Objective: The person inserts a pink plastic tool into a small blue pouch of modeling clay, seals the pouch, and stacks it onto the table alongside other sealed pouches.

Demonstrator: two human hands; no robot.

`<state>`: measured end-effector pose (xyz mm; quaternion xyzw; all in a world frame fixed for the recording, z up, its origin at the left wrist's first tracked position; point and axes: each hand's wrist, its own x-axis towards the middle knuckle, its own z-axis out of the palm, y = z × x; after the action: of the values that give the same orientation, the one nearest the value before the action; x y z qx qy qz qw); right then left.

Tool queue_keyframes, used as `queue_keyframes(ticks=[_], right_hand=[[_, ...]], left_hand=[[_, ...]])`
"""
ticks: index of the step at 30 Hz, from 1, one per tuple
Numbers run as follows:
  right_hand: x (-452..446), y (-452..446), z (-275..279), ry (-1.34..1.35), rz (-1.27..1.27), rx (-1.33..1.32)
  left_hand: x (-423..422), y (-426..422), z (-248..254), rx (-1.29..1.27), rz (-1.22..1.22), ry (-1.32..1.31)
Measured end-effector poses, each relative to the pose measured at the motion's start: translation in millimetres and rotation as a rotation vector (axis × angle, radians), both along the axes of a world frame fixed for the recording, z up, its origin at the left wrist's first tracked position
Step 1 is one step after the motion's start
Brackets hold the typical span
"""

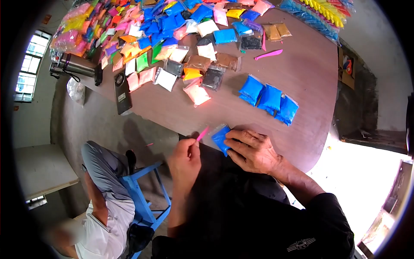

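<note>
At the table's near edge, my left hand pinches a small pink plastic stick, its tip pointing up and right. My right hand grips a small clear packet with blue filling between thumb and fingers. The stick's tip is close to the packet's left side, apart from it. Just beyond my right hand, several similar blue packets lie overlapping in a row. A pink plastic knife rests farther back on the table.
Many coloured packets are heaped across the table's far left. A metal flask and a dark phone-like device lie at the left edge. Below left, a person in a white shirt sits by a blue stool.
</note>
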<state>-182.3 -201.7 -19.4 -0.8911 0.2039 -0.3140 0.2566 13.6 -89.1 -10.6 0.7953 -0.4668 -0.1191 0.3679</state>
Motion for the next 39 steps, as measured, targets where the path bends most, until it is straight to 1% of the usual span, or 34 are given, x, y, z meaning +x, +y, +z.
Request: queue_keyframes(ticks=[1,3,4,5,7,8,9,11,13,15,16,19,21,24,28,30,31,33,35,37,38,39], right_hand=[[0,-1,1,0.0,0.003,-0.001],[2,-1,0,-0.026,-0.006,-0.023],[1,-1,2,-0.026,-0.005,-0.021],[0,-1,4,-0.005,-0.008,-0.008],[-1,0,4,0.017,-0.011,0.006],[-1,1,2,0.013,-0.017,0.019],[-1,1,0,0.009,-0.023,0.033],[-1,1,-1,0.006,-0.018,0.031],[0,0,-1,-0.001,-0.01,0.028],[1,-1,-2,-0.014,-0.004,0.022],[0,0,-2,-0.015,-0.005,0.024],[-1,0,0,-0.01,-0.017,0.034],[-1,-2,6,0.032,-0.038,-0.002],[-1,-4,14,0.063,-0.055,-0.022],[2,-2,7,0.052,-0.057,-0.021],[2,-3,6,0.041,-0.075,-0.036],[3,-2,6,0.042,-0.075,-0.034],[4,0,5,0.057,-0.136,-0.026],[4,1,2,0.055,-0.139,-0.046],[4,1,-1,0.052,-0.146,-0.069],[4,1,-2,0.058,-0.15,-0.085],[4,1,-2,0.063,-0.153,-0.102]], left_hand=[[1,0,4,-0.001,0.003,0.0],[2,0,10,0.006,0.016,0.081],[-1,3,9,-0.007,-0.032,0.087],[-11,4,14,-0.011,-0.037,0.196],[-28,4,13,-0.037,-0.11,0.232],[-28,5,7,-0.023,-0.12,0.166],[-24,4,1,-0.022,-0.12,0.168],[-9,0,-5,-0.021,-0.088,-0.08],[0,-4,0,-0.02,-0.019,-0.058],[0,-4,8,-0.021,0.012,0.058],[-3,-3,11,-0.019,0.012,0.058],[-24,1,14,-0.035,-0.137,0.249],[-24,0,2,-0.031,-0.184,0.086],[-10,-8,-2,-0.028,-0.106,-0.084],[-3,-10,8,-0.028,-0.056,0.008],[-15,-6,28,0.05,-0.033,0.193],[-20,0,21,-0.01,-0.04,0.287],[-30,6,15,-0.015,-0.092,0.246],[-28,8,0,-0.023,-0.104,0.23],[-17,6,-8,-0.018,-0.086,0.098],[-12,3,-8,-0.064,-0.065,0.055],[-10,2,-5,-0.06,-0.027,0.122]])
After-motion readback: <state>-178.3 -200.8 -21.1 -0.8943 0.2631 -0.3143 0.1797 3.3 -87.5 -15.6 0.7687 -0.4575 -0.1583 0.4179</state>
